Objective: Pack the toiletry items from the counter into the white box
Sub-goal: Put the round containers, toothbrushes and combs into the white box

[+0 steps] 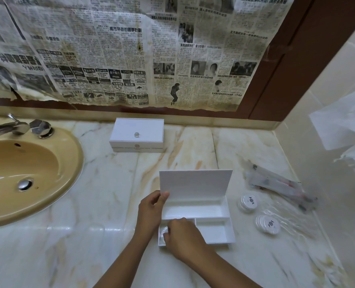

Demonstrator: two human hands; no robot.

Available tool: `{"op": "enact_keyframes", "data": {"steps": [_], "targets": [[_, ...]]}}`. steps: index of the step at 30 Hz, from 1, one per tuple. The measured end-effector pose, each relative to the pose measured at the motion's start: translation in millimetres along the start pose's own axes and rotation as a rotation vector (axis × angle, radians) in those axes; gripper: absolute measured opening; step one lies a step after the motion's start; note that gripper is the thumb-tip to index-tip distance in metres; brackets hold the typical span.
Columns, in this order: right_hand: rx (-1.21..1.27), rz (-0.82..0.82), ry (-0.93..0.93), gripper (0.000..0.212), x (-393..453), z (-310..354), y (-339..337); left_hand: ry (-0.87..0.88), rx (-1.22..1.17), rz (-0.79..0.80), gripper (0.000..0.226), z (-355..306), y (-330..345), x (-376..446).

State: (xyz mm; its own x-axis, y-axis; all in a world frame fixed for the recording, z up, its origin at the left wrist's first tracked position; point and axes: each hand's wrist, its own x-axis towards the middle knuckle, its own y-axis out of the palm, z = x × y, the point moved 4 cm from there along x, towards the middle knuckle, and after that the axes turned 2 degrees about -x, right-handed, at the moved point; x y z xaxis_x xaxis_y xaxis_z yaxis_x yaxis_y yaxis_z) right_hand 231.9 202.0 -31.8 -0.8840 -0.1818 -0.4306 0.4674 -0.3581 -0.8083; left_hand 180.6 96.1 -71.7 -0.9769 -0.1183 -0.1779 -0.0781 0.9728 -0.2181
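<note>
Fingers (173, 225) of the right hand (182, 238) curl around a round packet (163, 231); seat it flat while the left hand (151, 208) pinches the lid (195, 188) open.

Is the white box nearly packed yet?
Not nearly. The right hand is setting a round packet into the open white box's near-left compartment while the left hand holds the lid. Two round packets and long sachets wait outside.
</note>
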Motion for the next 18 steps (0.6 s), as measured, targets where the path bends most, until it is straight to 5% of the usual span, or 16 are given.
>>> {"op": "enact_keyframes", "data": {"steps": [7,12,18], "targets": [[-0.015,-0.055,-0.02,0.021,-2.6,-2.9,-22.1,-0.032,-0.011,-0.094,0.023,-7.7,2.1,-6.7],[0.144,-0.292,0.012,0.021,-7.8,-30.9,-77.2,-0.039,-0.065,-0.136,0.023,-12.8,6.4,-16.9],[0.263,-0.607,0.264,0.015,-20.2,-115.0,-131.4,-0.024,-0.046,-0.13,0.028,-14.0,5.2,-19.9]]}}
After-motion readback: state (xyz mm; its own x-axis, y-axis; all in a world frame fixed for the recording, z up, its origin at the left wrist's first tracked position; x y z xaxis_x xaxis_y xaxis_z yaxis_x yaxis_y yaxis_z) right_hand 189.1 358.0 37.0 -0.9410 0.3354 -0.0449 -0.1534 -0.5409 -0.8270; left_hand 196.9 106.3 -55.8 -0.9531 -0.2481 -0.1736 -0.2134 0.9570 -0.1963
